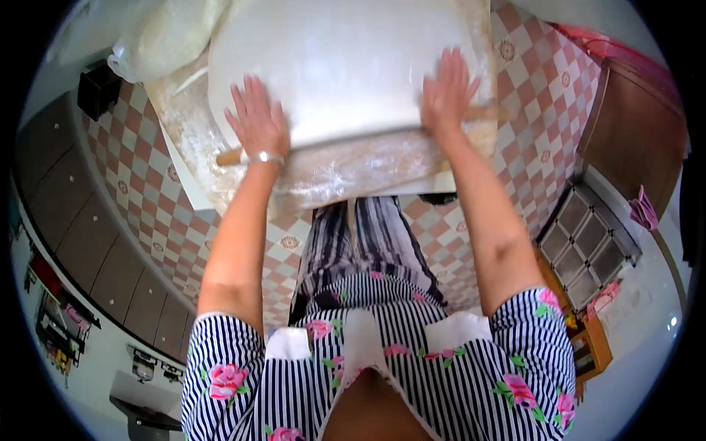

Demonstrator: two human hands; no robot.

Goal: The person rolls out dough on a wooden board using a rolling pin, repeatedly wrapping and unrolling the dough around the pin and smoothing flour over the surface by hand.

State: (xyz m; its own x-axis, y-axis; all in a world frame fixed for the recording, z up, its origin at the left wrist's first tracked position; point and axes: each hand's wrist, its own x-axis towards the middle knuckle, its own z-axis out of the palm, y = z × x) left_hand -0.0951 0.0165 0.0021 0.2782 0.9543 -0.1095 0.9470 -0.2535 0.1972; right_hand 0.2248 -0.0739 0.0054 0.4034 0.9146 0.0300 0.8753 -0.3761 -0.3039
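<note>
A wide, smooth white sheet of dough (338,66) covers most of the board in front of me. Along its near edge runs a wooden rolling pin (229,157), its two ends sticking out at the sides; its middle is hidden, apparently under the dough. My left hand (257,117) lies palm down at the left near part of the sheet, fingers stretched and thumb apart, with the pin's left end beside the wrist. On the right, my right hand (446,92) rests flat over the sheet's edge, fingers extended forward, near the pin's other end.
Floury, wrinkled clear film lies over the near part of the board (353,167). A translucent plastic bag (173,37) sits at its far left corner. Checkered floor tiles (533,81) surround the work surface. Dark cabinets (73,220) curve along the left, and a latticed rack (588,242) stands at right.
</note>
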